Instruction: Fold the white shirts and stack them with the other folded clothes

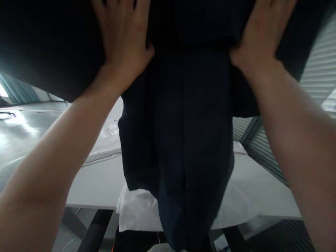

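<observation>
A dark navy garment (194, 140) hangs in front of me, filling the upper middle of the view. A seam runs down its centre, and its lower end droops past the table's front edge. My left hand (123, 38) is raised against its upper left part, thumb pointing right, and my right hand (262, 35) is at the upper right part. Both hands seem to hold the cloth up, though the top edge of the view cuts off the fingertips. Behind the garment, a white cloth (139, 210) lies on the white table (97, 182) and hangs over its front edge.
Folded white cloth (105, 147) with crumpled clear plastic lies at the table's left back. Slatted blinds (320, 66) stand close on the right. Dark table legs (97, 227) show below. A teal curtain (19, 89) hangs far left beyond a shiny floor (28, 129).
</observation>
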Demonstrator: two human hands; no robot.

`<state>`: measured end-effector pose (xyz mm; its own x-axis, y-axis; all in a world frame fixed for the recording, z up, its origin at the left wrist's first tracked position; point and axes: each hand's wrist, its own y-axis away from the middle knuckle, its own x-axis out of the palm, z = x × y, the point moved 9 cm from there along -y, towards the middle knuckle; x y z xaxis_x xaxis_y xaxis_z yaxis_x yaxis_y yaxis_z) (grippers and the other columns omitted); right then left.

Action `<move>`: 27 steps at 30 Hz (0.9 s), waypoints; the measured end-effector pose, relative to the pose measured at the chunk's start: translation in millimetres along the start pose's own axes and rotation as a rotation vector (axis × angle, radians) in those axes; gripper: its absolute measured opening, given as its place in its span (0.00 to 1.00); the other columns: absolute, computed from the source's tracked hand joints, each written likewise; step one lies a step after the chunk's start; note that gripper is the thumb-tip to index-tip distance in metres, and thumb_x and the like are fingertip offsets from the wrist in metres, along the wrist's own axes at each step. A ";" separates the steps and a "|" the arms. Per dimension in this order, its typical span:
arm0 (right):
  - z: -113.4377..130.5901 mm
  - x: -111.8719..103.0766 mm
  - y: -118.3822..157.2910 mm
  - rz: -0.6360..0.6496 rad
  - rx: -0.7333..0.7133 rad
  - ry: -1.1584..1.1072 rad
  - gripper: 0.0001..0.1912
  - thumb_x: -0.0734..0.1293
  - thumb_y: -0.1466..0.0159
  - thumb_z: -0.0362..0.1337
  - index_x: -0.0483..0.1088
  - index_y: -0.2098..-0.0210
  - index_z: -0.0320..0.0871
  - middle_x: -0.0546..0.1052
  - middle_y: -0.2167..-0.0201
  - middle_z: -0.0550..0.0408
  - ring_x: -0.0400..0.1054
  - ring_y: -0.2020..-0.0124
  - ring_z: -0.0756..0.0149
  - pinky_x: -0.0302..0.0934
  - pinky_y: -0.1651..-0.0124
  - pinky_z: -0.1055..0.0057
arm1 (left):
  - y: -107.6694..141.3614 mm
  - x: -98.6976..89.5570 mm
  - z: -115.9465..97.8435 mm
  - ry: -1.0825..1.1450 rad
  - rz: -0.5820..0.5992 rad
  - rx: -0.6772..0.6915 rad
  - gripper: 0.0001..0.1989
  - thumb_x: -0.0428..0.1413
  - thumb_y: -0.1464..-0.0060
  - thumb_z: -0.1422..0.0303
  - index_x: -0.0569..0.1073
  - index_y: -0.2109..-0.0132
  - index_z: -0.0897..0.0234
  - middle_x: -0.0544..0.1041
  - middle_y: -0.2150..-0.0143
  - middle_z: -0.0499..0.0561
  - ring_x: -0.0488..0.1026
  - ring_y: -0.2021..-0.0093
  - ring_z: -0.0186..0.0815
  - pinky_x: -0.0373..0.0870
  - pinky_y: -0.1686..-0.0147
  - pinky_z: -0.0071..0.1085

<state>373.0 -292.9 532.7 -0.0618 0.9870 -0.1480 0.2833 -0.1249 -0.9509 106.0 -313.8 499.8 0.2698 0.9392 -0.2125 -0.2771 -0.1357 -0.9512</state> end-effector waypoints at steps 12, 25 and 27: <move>64.4 265.5 272.0 0.633 0.014 -0.256 0.32 0.68 0.43 0.29 0.61 0.39 0.37 0.57 0.33 0.36 0.56 0.36 0.43 0.39 0.31 0.42 | 246.4 289.1 -24.7 0.154 0.707 -0.050 0.48 0.60 0.51 0.68 0.47 0.27 0.66 0.62 0.33 0.66 0.47 0.29 0.60 0.24 0.34 0.64; 49.4 393.6 390.2 0.738 0.461 -0.395 0.13 0.62 0.36 0.33 0.78 0.56 0.45 0.75 0.45 0.46 0.59 0.40 0.43 0.48 0.40 0.44 | 327.9 409.8 -39.7 0.363 0.879 -0.028 0.23 0.60 0.45 0.65 0.72 0.42 0.55 0.63 0.34 0.59 0.56 0.33 0.51 0.44 0.34 0.52; 45.9 403.7 386.9 0.732 0.525 -0.410 0.12 0.63 0.35 0.36 0.76 0.56 0.45 0.77 0.49 0.45 0.62 0.42 0.45 0.50 0.40 0.47 | 323.6 422.7 -44.6 0.474 0.893 -0.085 0.17 0.58 0.41 0.64 0.74 0.45 0.55 0.66 0.35 0.57 0.59 0.34 0.49 0.47 0.34 0.47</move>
<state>413.7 52.6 92.6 -0.3954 0.5499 -0.7357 -0.0700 -0.8167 -0.5728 171.5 25.2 92.1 0.3392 0.2635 -0.9030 -0.4953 -0.7661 -0.4096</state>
